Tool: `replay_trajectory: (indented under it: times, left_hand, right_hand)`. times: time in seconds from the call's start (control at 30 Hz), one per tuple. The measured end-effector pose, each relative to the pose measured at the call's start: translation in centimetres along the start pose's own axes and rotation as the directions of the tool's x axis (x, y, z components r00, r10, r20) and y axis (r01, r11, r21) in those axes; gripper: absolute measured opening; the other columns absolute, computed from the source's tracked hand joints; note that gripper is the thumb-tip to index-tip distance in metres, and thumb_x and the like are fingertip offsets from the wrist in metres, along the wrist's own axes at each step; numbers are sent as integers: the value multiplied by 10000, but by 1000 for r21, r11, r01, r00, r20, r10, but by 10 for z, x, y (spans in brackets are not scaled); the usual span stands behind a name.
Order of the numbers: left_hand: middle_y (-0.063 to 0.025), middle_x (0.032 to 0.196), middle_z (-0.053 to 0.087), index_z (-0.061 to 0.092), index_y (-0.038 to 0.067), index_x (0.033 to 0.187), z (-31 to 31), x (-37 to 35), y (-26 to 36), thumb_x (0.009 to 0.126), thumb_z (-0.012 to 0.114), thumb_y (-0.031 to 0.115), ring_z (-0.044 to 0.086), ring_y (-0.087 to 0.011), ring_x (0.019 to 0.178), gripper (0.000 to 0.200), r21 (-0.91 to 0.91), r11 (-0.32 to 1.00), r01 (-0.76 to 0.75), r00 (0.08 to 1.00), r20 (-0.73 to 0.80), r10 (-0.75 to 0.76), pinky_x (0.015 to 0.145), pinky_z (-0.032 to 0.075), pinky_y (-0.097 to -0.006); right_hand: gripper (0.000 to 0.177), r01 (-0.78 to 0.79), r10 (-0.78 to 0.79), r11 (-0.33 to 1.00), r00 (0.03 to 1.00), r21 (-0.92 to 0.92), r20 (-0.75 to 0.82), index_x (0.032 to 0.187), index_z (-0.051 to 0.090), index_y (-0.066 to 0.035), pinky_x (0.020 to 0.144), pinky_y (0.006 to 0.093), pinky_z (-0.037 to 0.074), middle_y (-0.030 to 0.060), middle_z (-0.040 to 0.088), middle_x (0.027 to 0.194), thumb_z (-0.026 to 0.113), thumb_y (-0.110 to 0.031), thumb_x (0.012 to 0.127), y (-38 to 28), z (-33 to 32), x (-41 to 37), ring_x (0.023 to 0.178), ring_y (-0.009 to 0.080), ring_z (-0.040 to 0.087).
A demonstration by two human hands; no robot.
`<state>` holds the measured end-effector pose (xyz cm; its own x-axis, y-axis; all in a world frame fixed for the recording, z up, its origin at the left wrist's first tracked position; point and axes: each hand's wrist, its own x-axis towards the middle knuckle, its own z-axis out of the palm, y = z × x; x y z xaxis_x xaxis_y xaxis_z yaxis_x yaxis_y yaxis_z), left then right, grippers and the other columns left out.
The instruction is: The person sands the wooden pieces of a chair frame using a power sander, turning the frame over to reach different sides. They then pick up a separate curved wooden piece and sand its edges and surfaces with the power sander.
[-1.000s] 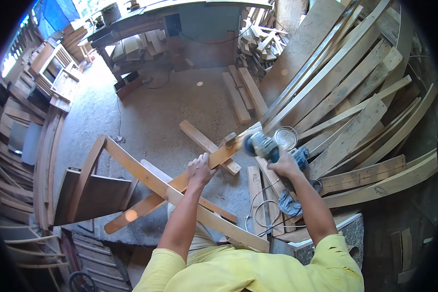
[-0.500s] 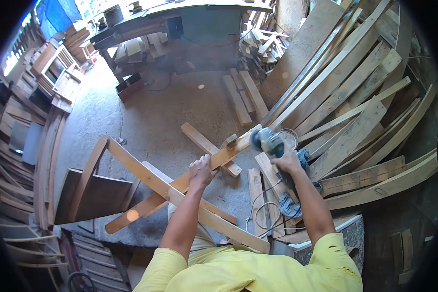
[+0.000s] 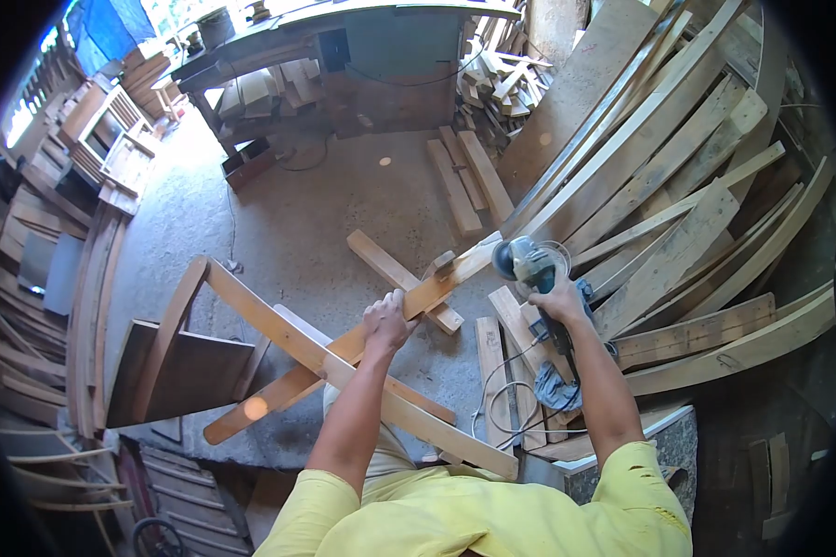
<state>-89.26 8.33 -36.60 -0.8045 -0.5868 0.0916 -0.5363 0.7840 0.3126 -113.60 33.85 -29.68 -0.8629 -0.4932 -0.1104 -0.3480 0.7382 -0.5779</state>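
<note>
My left hand (image 3: 387,322) grips the edge of a long wooden piece (image 3: 427,294), part of a crossed wooden frame in front of me. That piece slants up to the right and has a dark patch near its upper part. In my right hand (image 3: 559,302) is an angle grinder (image 3: 532,265), its round disc just right of the piece's upper end. A short plank (image 3: 390,265) lies crosswise under the piece. The frame's other long board (image 3: 283,327) slopes down to the right, past my left forearm.
A workbench (image 3: 399,46) stands at the back. Long boards (image 3: 664,121) lean on the right, with curved pieces (image 3: 734,339) below. A blue cloth (image 3: 555,388) and looped cord (image 3: 497,408) lie near my right forearm. Stacked timber (image 3: 79,325) lines the left.
The grinder and my right hand have moved slightly right, away from the upper end of the long piece. My left hand keeps its hold on the wood.
</note>
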Motion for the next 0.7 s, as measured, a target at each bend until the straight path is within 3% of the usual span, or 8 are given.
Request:
replay_trajectory:
  times: [0.13, 0.17, 0.43, 0.53, 0.57, 0.67, 0.7]
  left_hand:
    - [-119, 949, 669, 570, 99, 1004, 2, 1, -1, 764, 773, 482, 677, -317, 889, 496, 2, 1000, -7, 1000, -11, 7, 772, 517, -441]
    - [-119, 949, 669, 569, 99, 1002, 3, 1, -1, 764, 773, 480, 678, -318, 886, 494, 8, 1000, -4, 1000, -11, 4, 770, 518, -442]
    - [-130, 954, 669, 551, 88, 967, -1, 0, 0, 780, 751, 513, 671, -330, 920, 505, 1, 1000, 10, 1000, 18, -10, 811, 517, -442]
    - [-127, 961, 665, 555, 94, 987, 3, -1, -1, 772, 767, 483, 670, -323, 912, 492, -8, 1000, -7, 1000, -6, 7, 797, 513, -440]
    - [-123, 964, 661, 561, 100, 1005, 5, -3, -2, 765, 781, 458, 671, -313, 904, 484, -7, 1000, -21, 1000, -12, 21, 783, 510, -437]
    - [-120, 950, 658, 559, 99, 1001, -3, -3, 1, 758, 786, 459, 668, -316, 885, 490, -6, 1000, -18, 1000, -9, 18, 779, 508, -433]
    - [-120, 950, 658, 559, 99, 1001, -3, -1, 0, 758, 786, 459, 668, -316, 885, 490, -3, 1000, -18, 1000, -14, 18, 779, 508, -433]
  right_hand:
    - [857, 182, -173, 980, 979, -80, 112, 1358, 479, -52, 966, 457, 497, 290, 660, 1142, 792, -356, 621, -19, 20, -33, 1109, 430, 625]
    - [871, 160, -146, 986, 970, -55, 196, 1376, 469, -77, 978, 454, 489, 283, 662, 1144, 795, -351, 616, -30, 16, -40, 1117, 429, 621]
    - [901, 62, -62, 998, 998, -30, 9, 1375, 473, -50, 1001, 420, 486, 261, 636, 1231, 815, -332, 591, -3, 4, 40, 1134, 399, 627]
    - [888, 122, -118, 987, 992, -107, 37, 1362, 475, -53, 996, 428, 488, 262, 636, 1229, 820, -345, 598, -22, 10, 23, 1133, 398, 628]
    - [871, 137, -124, 984, 986, -117, 113, 1348, 477, -54, 1002, 429, 484, 262, 635, 1231, 825, -353, 608, -38, 6, 14, 1147, 395, 621]
    - [859, 94, -84, 994, 981, -47, 176, 1340, 483, -62, 1002, 426, 483, 258, 640, 1221, 825, -352, 608, -38, 10, 17, 1159, 390, 614]
    - [859, 100, -91, 990, 991, -96, 94, 1335, 485, -55, 999, 423, 482, 253, 647, 1209, 823, -349, 602, -35, 5, 18, 1160, 386, 613]
